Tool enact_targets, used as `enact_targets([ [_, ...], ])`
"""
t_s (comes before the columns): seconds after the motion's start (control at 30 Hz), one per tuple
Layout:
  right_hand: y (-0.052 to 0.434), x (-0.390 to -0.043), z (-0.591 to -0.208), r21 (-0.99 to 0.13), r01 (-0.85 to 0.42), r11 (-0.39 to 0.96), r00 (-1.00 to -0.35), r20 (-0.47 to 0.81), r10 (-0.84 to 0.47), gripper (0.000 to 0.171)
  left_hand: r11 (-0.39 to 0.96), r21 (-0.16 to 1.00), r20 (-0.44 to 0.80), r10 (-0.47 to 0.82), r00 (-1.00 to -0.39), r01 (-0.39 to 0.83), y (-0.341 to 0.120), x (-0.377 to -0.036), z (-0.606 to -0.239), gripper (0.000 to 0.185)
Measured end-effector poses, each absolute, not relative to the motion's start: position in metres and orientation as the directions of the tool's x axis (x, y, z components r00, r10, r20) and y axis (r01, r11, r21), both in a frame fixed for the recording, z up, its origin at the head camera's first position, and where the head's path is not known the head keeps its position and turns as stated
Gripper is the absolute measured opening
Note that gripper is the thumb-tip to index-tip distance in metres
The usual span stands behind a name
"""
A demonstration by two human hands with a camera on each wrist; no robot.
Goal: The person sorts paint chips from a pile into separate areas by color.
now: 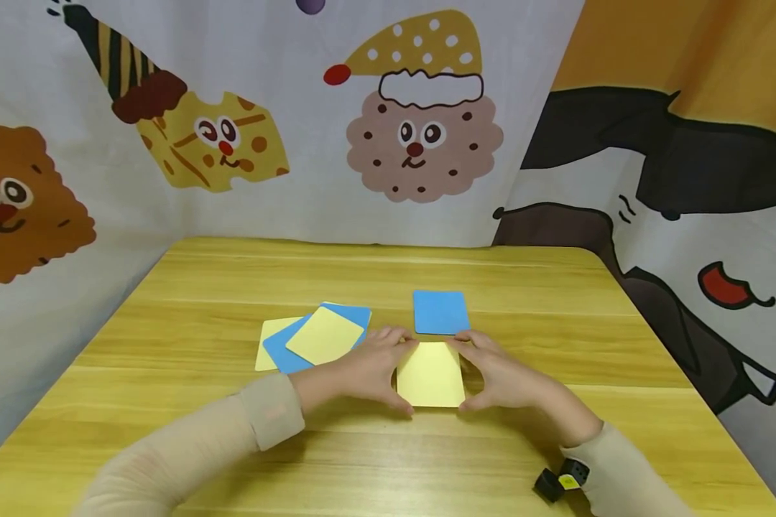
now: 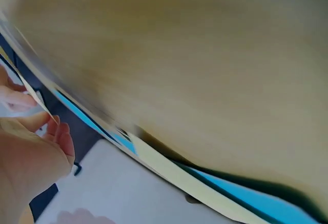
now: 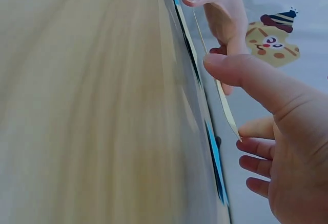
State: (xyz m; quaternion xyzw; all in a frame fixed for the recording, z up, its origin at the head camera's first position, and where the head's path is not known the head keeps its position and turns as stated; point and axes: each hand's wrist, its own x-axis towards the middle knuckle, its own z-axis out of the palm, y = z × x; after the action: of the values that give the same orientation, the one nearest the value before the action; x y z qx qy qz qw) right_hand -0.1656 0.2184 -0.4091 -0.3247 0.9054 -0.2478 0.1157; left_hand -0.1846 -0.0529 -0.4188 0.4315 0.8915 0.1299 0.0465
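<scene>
- A person's left hand grasps the left side of a yellow card, thumb at the near corner and fingers toward the far one;
- the right hand grips the opposite side in the same fashion, thumb near, fingertips at the far corner; neither hand is released;
- the yellow card is held between the two hands, above the wooden table and apart from it (both wrist views catch it nearly edge-on);
- just beyond the fingertips, a single blue card lies flat on the tabletop;
- to the left, near the left hand, a loose pile of yellow and blue cards overlaps at angles, a yellow one uppermost;
- beige sleeves cover both forearms; a small black device with a yellow mark sits at the right cuff;
- behind the table hangs a pale cloth printed with cartoon figures, among them a cheese wedge in a striped hat and a pink biscuit in a spotted one.
</scene>
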Motion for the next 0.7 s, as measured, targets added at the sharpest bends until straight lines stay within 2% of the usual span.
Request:
enact_targets([
  [0.23, 0.238, -0.163, -0.410, -0.503, -0.526, 0.686, -0.781, -0.033, -0.624, 0.103, 0.583, 0.243, 0.008, 0.798, -0.602, 0.776, -0.031, -0.188, -0.420, 0.116],
  [0.4, 0.244, -0.163, -0.410, -0.492, -0.506, 0.708, -0.786, -0.075, -0.613, 0.101, 0.582, 0.232, -0.028, 0.805, -0.593, 0.779, -0.020, -0.190, -0.423, 0.115],
  [0.7, 0.248, -0.166, -0.415, -0.489, -0.510, 0.707, -0.772, -0.103, -0.627, 0.098, 0.617, 0.227, -0.081, 0.783, -0.617, 0.754, -0.015, -0.190, -0.422, 0.113],
])
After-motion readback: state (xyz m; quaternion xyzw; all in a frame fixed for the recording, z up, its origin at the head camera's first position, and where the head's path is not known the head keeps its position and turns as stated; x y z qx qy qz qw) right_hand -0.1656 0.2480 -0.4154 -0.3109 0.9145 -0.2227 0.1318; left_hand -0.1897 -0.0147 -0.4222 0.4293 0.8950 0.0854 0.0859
